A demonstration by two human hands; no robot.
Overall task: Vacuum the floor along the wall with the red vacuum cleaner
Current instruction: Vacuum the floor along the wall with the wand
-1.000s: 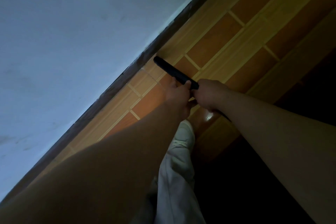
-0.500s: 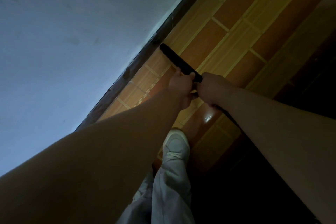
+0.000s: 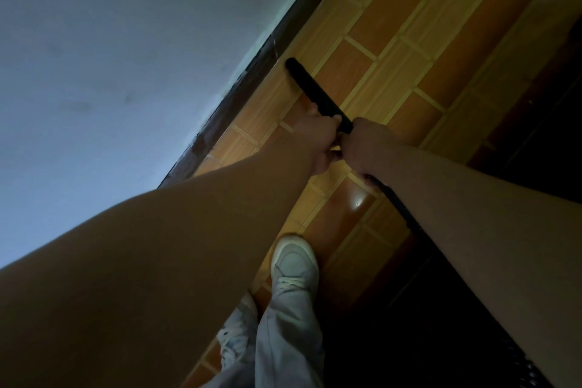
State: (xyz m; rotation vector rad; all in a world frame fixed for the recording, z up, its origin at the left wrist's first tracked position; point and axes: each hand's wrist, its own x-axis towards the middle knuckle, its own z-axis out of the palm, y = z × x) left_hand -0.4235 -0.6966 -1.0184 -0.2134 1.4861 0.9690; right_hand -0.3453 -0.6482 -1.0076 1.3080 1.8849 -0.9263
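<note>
A black vacuum tube (image 3: 315,91) points down at the orange tiled floor (image 3: 393,41), its tip close to the dark skirting (image 3: 252,72) under the white wall (image 3: 110,57). My left hand (image 3: 318,138) grips the tube from the left. My right hand (image 3: 365,145) grips it just behind, and a dark hose (image 3: 396,205) runs back under my right forearm. The red body of the vacuum cleaner is out of view.
My white shoe (image 3: 294,264) and grey trouser leg (image 3: 283,340) stand on the tiles below the hands. A dark shadowed area (image 3: 472,261) fills the lower right. The room is dim.
The tube's tip has slid along the floor beside the skirting, and both hands moved with it. My foot has stepped forward.
</note>
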